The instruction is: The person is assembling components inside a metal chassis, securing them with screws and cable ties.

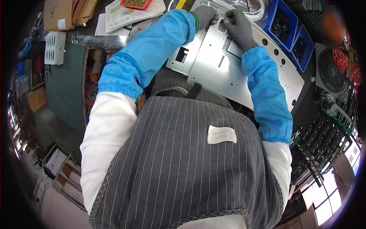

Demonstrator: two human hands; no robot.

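Sheet-metal panel (206, 65), one, silver, lying broad face up on the work surface in front of the person, slanting from upper left to lower right. Stage, by judgement: work in hand, partly done; black round fittings (283, 61) sit along the right margin, while slots and rectangular cut-outs in the middle and left stand open; whether any of these is meant to be filled cannot be told. Finish: smooth, with bright glare spots and scattered small holes; a stepped line runs down the left part, either a fold or a second sheet beneath, not certain which. Left hand (206, 16), grey glove, at the panel's far edge, fingers curled inward; anything between them is hidden. Right hand (241, 30), grey glove, over the upper part, fingers bent with tips near the left hand's, apart from it; a grip on a small part cannot be confirmed. Surroundings: two blue bins (272, 16) of black parts beyond the right edge; white cable (257, 14), coiled, beside the right hand; red tray (135, 7) of small brass-coloured pieces, upon papers (137, 16), left.
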